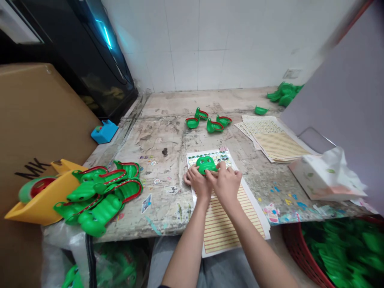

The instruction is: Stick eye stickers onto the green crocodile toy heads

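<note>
While both forearms reach in from the bottom of the view, the left hand point(196, 182) and the right hand point(225, 184) close in on a green plastic crocodile head point(206, 165) from either side. The fingers of both seem to pinch its lower edge, though they hide the contact, so the grip is hard to read exactly. The head lies at the centre of the scene on a printed sheet point(207, 158), which tops a striped paper stack point(231, 224) overhanging the bench edge, apparently placed there to keep the paper within easy reach.

At 4 o'clock, a red basket point(300, 252) below the bench holds a mass of blurred green parts point(345, 248), low and close at hand. At 9 o'clock, green crocodile jaws point(99, 204) with red trim lie heaped against a yellow plastic scoop point(42, 200), which keeps them gathered at the bench corner. At 10 o'clock sits a small blue box point(105, 132).

At 12 o'clock, four green jaw pieces point(208, 122) stand apart on the worn bench point(168, 140), with more striped sheets point(276, 138) at 1 o'clock. A tissue box point(325, 178) waits at 2 o'clock, and a white tiled wall point(192, 48) closes off the far side.
</note>
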Available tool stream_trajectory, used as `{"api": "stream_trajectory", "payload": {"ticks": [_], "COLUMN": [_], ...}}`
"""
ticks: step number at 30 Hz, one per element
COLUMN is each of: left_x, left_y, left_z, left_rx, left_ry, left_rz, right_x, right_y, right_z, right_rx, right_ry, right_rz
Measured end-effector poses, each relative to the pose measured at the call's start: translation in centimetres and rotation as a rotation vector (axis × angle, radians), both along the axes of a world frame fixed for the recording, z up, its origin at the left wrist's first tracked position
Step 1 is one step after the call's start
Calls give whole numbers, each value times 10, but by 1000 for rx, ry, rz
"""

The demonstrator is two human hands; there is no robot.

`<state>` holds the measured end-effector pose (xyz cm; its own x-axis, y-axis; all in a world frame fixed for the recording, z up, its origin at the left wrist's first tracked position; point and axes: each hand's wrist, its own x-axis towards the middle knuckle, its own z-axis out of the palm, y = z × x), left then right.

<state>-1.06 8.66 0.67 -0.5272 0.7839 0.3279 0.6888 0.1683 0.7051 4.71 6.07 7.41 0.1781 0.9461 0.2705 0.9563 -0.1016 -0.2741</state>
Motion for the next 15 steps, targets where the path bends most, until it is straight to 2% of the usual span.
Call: {"api": "stream_trajectory", "payload": {"ticks": [4,6,10,15], "left_x": [2,2,3,3], "left_y": [-1,-1,0,1], "left_z": [4,4,2,0], "left_rx": [12,17,31,37], "left_ry": [4,5,0,-17], "left_rz": [6,4,5,13], "right_x": [-2,-5,-14,-17], "right_y": [14,24,35,33], "right_z": [38,53,69,70], "right_rx": [-392,-502,-572,-619], "right_ry": [-175,-227,-295,-330], "right_rz": [106,161,235,223]}}
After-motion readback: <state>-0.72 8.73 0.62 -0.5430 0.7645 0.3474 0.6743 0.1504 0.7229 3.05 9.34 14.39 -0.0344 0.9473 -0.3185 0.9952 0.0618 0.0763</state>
